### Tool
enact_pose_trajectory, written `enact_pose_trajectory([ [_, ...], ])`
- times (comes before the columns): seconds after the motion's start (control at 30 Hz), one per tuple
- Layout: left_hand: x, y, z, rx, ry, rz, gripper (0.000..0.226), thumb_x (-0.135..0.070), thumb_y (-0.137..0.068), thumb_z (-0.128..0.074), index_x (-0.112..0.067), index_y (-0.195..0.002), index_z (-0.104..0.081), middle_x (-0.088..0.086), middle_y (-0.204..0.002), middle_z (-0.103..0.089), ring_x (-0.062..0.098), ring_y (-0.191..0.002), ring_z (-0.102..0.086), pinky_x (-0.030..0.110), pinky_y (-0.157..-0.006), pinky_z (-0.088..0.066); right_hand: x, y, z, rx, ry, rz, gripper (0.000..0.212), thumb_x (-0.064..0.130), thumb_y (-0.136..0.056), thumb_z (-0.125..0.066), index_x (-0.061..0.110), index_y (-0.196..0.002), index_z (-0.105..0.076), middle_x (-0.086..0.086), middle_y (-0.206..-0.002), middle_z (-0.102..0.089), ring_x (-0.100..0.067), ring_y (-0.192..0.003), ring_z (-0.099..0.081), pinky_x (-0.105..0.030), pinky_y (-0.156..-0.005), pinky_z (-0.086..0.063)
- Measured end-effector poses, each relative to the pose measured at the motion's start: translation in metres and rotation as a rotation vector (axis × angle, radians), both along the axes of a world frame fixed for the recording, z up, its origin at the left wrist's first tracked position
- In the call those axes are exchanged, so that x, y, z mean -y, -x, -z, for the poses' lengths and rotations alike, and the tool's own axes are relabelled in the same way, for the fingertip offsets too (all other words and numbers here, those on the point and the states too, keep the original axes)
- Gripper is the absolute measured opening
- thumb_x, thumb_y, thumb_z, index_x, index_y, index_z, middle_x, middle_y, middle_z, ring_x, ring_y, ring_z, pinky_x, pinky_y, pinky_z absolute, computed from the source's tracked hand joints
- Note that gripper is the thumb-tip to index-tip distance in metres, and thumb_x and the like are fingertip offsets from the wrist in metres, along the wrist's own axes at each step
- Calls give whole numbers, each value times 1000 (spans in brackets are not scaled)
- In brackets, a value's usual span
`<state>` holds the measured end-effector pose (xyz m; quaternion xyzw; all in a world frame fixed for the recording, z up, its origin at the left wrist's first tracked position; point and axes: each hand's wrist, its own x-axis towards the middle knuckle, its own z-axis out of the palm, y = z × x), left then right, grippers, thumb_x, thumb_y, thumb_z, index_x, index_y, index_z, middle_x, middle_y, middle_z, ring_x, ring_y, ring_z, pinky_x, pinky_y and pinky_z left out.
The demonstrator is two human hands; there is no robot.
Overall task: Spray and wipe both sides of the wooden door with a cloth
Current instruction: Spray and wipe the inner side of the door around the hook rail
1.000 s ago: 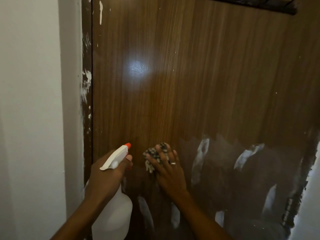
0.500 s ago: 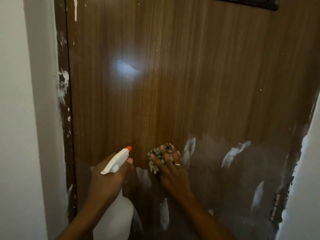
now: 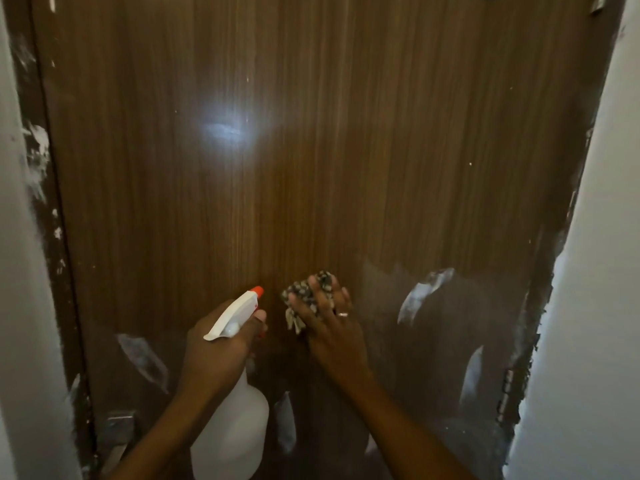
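Door [image 3: 311, 150] face above both hands is open for passing; white walls [image 3: 595, 271] close in left and right, hinge [image 3: 506, 396] low on right edge.

Left wall [image 3: 17, 341] white, right wall [image 3: 595, 271] white. Dark brown frame [image 3: 24, 98] runs between them, smeared and chipped with white paint on both sides; metal hinge [image 3: 506, 396] low right, metal plate [image 3: 116, 427] low left. Dim light, one bright glare spot [image 3: 225, 131] upper centre.
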<state>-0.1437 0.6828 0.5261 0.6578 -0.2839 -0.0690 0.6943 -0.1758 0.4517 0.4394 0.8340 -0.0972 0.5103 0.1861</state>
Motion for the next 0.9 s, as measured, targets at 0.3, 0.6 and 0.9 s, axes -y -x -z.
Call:
enact_pose_trajectory([
  [0.3, 34, 14, 1, -24, 28, -8, 37, -22, -82, -67, -10, -117, -59, 11, -103, -68, 26, -91, -66, 33, -73, -54, 40, 40, -55, 355, -553, 200, 59, 36, -99, -33, 32, -156, -20, -8, -166, -11, -40, -149, -16, -65, -115, -22],
  [0.6, 59, 43, 10, 47, 41, 34, 35, -23, -83, -66, -14, -117, -59, 13, -104, -68, 26, -94, -65, 40, -78, -54, 68, 85, 30, -47, -180, 45, 74, 38, -90, -53, 40, -156, -19, -6, -166, -9, -40, -150, -12, -56, -104, -46],
  [0.9, 76, 43, 8, 34, 46, 55, 46, -25, -81, -67, -8, -123, -58, 16, -112, -66, 31, -100, -64, 55, -92, -50, 81, 89, -55, 311, -517, 171, 74, 15, -95, -56, 35, -156, -21, -7, -167, -1, -43, -150, -5, -54, -115, -20],
])
